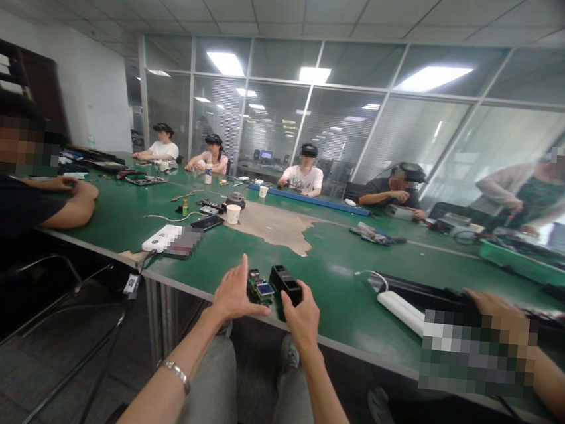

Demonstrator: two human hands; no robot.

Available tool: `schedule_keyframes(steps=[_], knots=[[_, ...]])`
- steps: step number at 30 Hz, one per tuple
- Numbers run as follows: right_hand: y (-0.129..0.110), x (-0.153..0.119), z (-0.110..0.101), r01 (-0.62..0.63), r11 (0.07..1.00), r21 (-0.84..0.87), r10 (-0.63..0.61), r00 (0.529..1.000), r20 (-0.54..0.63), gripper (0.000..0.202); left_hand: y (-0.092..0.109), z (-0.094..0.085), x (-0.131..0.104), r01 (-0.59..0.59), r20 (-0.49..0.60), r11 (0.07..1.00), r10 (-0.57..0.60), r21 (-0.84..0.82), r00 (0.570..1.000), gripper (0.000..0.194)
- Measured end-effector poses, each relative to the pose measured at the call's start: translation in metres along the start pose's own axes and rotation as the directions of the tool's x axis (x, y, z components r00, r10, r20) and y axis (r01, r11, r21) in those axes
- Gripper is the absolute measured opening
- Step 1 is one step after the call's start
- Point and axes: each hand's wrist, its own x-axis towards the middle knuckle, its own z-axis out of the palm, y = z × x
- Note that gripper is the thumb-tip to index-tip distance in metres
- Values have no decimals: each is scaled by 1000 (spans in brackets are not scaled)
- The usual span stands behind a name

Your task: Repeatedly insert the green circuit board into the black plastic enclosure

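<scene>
Near the table's front edge lies a green circuit board point(258, 284) with a small blue-lit screen. My left hand point(235, 293) is beside its left side, thumb stretched along the near edge and fingers spread; whether it touches the board I cannot tell. To the right of the board is a black box-shaped case point(285, 283). My right hand point(302, 314) grips the near end of that case between thumb and fingers. The underside of the case is hidden.
On the green table point(327, 296) stand a paper cup point(233, 214) and a white power bank point(163, 238). A white power strip point(405, 315) lies at right, near another person's hand point(502, 313). Gloves point(373, 233) and a green basket point(517, 261) are farther back. Several people sit around.
</scene>
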Motion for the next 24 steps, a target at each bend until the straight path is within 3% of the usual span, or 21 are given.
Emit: schedule_keyframes(steps=[7,16,19,24], knots=[[1,-8,3,112,981,-158,-112,994,11,85,1,1,-1,-2,11,999,2,51,1000,144],[-2,-7,1,72,992,-104,-65,995,73,62,6,-2,-2,58,17,998,-58,29,998,146],[-5,-2,-4,-23,999,-40,25,998,58,62,0,-1,0,66,10,994,-66,-87,998,139],[-25,9,-12,-108,990,89,104,993,52,62,-15,9,8,120,-134,882,-201,-456,970,100]])
